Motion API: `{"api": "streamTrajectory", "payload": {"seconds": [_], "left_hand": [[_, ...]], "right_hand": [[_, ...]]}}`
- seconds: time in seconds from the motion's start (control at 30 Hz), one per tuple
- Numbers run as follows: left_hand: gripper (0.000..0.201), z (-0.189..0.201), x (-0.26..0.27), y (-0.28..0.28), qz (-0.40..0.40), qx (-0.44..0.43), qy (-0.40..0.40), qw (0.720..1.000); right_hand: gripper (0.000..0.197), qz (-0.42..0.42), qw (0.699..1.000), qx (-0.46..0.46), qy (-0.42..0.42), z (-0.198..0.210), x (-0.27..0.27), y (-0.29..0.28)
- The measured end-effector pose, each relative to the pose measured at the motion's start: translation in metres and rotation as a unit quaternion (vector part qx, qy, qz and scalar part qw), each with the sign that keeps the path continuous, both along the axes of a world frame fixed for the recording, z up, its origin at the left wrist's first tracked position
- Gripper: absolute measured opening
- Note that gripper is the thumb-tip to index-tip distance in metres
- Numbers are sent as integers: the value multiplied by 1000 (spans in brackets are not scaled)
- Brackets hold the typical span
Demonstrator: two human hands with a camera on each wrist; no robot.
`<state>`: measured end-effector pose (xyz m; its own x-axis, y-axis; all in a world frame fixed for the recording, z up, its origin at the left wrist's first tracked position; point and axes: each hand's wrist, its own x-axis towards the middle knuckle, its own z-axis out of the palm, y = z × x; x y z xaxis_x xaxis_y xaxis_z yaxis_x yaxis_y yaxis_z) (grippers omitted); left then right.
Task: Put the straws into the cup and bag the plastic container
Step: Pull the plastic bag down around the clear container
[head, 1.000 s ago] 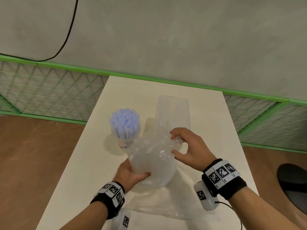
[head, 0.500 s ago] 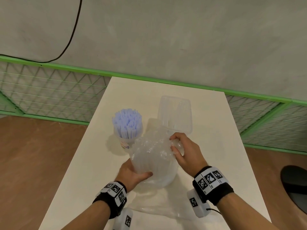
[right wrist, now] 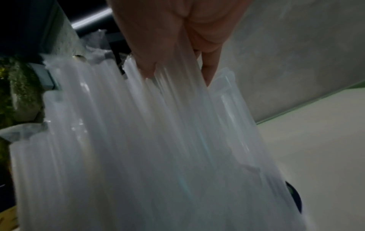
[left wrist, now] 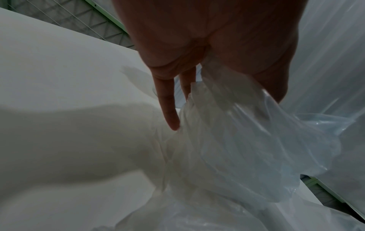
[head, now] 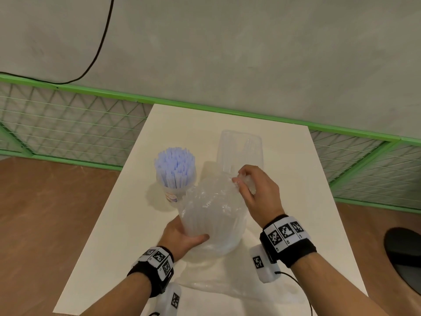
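Note:
A clear cup packed with pale blue straws stands on the white table, left of centre. A puffed, crinkled clear plastic bag is held up in front of me. My left hand grips its lower left side, thumb on the front. My right hand pinches the bunched top right edge. The clear plastic container sits just behind the bag. Its near end is hidden by the bag and my right hand. In the right wrist view the bag fills the frame with the container beyond it.
More flat clear plastic lies on the table under my wrists. A green mesh fence runs behind and beside the table below a grey wall with a black cable. A dark round object sits on the brown floor at right.
My right hand has shifted along the bag's top edge and lifted it slightly, bunching the plastic. My left hand keeps its hold low on the bag.

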<state>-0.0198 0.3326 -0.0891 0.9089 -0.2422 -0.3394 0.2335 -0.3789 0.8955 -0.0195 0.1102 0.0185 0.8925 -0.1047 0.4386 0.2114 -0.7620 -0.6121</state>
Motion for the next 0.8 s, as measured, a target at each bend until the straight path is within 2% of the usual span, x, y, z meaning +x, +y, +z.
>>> {"api": "streamTrajectory", "payload": {"seconds": [0.13, 0.3, 0.6, 0.7, 0.8], "left_hand": [[55, 0, 0, 0, -1, -2, 0, 1000], [57, -1, 0, -1, 3, -2, -1, 1000], [56, 0, -1, 1, 4, -6, 4, 1000], [56, 0, 0, 0, 2, -5, 4, 1000], [55, 0, 0, 0, 8, -9, 8, 1000]], "right_hand": [[23, -20, 1000, 10, -20, 15, 7, -4], [27, -8, 998, -52, -37, 20, 20, -3], [18, -49, 997, 53, -27, 44, 29, -5], [21, -65, 995, 67, -18, 53, 35, -6], [23, -92, 991, 84, -49, 71, 41, -12]]}}
